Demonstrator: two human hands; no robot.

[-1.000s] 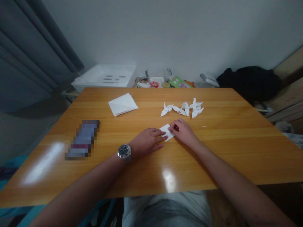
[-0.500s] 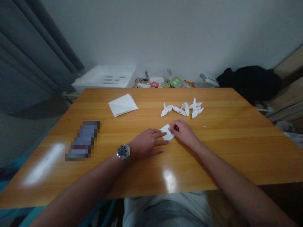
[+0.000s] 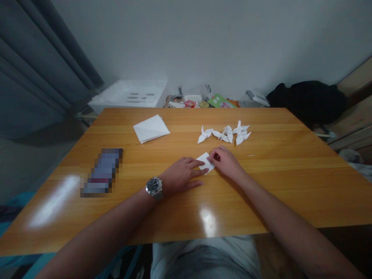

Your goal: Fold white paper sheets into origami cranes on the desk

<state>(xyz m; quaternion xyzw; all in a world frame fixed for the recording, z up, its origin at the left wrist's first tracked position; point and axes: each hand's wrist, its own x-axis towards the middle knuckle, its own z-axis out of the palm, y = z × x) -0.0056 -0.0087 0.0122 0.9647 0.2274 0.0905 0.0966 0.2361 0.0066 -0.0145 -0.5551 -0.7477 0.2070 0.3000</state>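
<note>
A small folded square of white paper (image 3: 205, 158) lies flat on the wooden table, one corner towards me. My left hand (image 3: 183, 175), with a metal watch (image 3: 154, 186) at the wrist, is open; its spread fingertips rest on the paper's left and near parts. From the other side my right hand (image 3: 225, 161) pinches the paper at its right corner between thumb and forefinger. The fingers hide part of that corner. Just beyond my hands, several white folded paper cranes (image 3: 226, 134) stand in a loose row.
A stack of white paper sheets (image 3: 151, 129) lies at the back left. On the left is a blurred-out phone (image 3: 104, 170). A thin paper strip (image 3: 251, 155) lies to the right. Behind the table are a white plastic tray (image 3: 116, 93), a green packet (image 3: 219, 101) and a black cloth (image 3: 305, 99).
My left hand has shifted very slightly, its fingers now a little further over the paper. My right hand keeps its pinch at the right corner.
</note>
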